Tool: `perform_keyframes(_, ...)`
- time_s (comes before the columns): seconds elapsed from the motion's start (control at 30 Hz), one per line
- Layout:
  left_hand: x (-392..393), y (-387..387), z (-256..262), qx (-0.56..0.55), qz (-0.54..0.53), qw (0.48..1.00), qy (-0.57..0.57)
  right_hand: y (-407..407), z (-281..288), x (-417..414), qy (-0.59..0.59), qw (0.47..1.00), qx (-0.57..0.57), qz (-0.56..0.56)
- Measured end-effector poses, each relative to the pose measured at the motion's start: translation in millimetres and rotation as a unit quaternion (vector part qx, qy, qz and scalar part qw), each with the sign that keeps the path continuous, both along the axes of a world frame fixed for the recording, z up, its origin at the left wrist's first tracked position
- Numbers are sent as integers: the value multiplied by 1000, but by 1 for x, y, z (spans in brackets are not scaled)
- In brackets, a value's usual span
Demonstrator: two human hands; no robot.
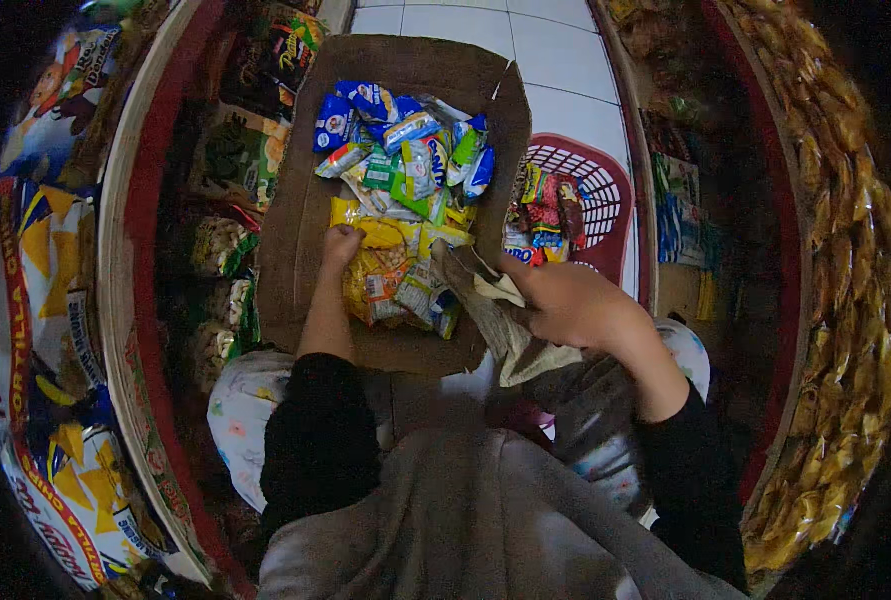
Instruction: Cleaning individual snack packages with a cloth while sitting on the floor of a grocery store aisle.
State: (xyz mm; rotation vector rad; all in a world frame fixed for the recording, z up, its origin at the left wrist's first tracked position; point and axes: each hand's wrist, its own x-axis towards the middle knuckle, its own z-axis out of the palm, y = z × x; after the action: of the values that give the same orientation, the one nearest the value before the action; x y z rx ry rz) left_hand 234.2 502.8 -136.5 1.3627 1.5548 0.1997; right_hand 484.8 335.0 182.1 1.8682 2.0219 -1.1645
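My left hand (346, 244) is closed on the left edge of a yellow snack packet (385, 233), over a shallow brown cardboard tray (293, 247). My right hand (565, 304) grips a crumpled greyish cloth (502, 322) that hangs over the tray's right side. Blue snack packets (335, 124), green ones and white ones lie piled in the upper half of the tray. Below them, near both hands, lie yellow packets and an orange-marked packet (385, 297).
A red plastic basket (622, 195) with small colourful packets (547, 199) stands right of the tray on white floor tiles (565, 45). Shelves with snack bags run along both sides, with large tortilla chip bags (63, 300) at the left and shiny golden packets (843, 300) at the right.
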Motion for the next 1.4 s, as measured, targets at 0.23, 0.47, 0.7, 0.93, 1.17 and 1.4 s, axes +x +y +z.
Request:
perform_keyframes(0.23,39,-5,96,153,96,960,-215,0,8,17,5,988,129,-86)
perform_keyframes(0.47,60,-14,210,227,86,916,-320,2,-4,30,177,861,418,-229)
perform_keyframes(0.7,57,-84,359,186,159,929,-278,-14,41,4,523,696,268,-412)
perform_keyframes(0.93,22,-111,355,225,177,837,-467,-24,54,-5,760,466,143,-429)
perform_keyframes(1.17,10,-139,361,187,240,759,-576,-34,48,-54,772,495,41,-396)
perform_keyframes(1.4,14,-143,350,189,231,749,-592,-40,38,-80,755,549,-32,-357)
